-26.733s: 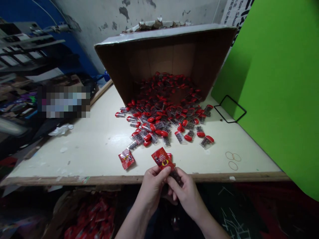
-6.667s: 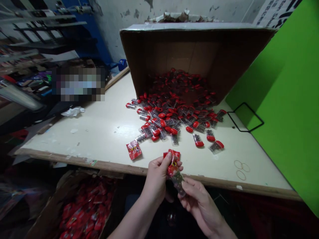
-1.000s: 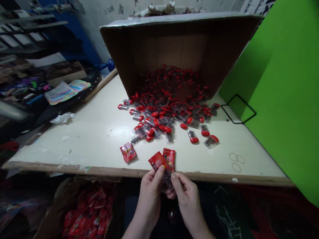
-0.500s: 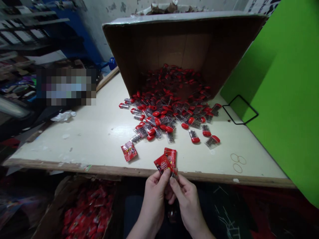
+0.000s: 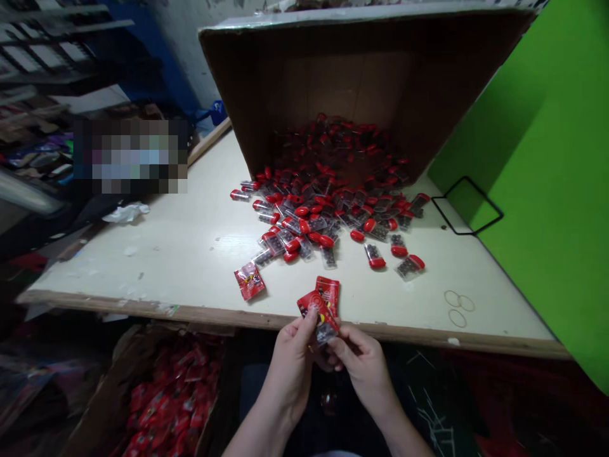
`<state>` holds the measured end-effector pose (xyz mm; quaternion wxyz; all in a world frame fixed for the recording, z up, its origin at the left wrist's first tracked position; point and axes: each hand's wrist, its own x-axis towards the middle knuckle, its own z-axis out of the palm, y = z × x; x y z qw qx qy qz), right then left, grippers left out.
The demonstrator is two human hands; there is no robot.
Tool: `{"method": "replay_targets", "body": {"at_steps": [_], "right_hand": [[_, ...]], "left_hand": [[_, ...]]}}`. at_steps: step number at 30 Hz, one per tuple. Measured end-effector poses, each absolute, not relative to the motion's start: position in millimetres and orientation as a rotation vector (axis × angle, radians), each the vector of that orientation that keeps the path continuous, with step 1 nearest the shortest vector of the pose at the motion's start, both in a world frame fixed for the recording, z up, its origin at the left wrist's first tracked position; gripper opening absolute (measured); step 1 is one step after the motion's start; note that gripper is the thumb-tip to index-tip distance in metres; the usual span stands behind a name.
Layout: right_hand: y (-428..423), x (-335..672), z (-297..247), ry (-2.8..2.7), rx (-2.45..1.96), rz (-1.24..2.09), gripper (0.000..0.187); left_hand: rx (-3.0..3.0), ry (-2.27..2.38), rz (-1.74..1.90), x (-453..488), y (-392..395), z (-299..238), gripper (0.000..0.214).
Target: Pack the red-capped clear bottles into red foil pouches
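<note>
Just in front of the table's near edge, my left hand (image 5: 292,349) pinches a small red printed packet (image 5: 314,304), its thumb lying on the printed face. At the packet's lower end my right hand (image 5: 364,358) is closed, fingertips on a clear, shiny piece (image 5: 326,332). Whether that piece is part of the packet or a separate container inside it, I cannot tell. Behind the held packet shows a second red packet (image 5: 329,291), partly covered. To the left, another red packet (image 5: 248,281) lies flat on the table.
A large cardboard box (image 5: 371,70) lies on its side, with many red-capped clear containers of dark beads (image 5: 309,225) spilling out. Rubber bands (image 5: 457,317) and a black wire frame (image 5: 466,206) lie right, beside a green panel (image 5: 547,158). Below left, a carton holds red packets (image 5: 176,400).
My left thumb has shifted up the packet, and my right fingers have drawn slightly away, baring the clear piece at its lower end. The view has tilted slightly.
</note>
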<state>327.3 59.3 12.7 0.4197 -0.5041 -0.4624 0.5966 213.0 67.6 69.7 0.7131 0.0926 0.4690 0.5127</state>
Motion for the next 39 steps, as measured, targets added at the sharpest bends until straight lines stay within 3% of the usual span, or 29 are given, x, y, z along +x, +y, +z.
{"method": "replay_targets", "body": {"at_steps": [22,29,39], "right_hand": [[61.2,333.6,5.8,-1.102,-1.25,1.46,0.033],[76.7,353.0,45.2,-1.383,-1.216,1.151,0.026],[88.3,345.6,54.8,-1.519,-1.117,1.289,0.021]], "left_hand": [[0.371,1.136,1.182,215.9,62.0,61.5,0.028],[0.663,1.147,1.047,206.2,55.5,66.3,0.027],[0.745,1.059,0.963,205.5,56.6,71.4,0.022]]}}
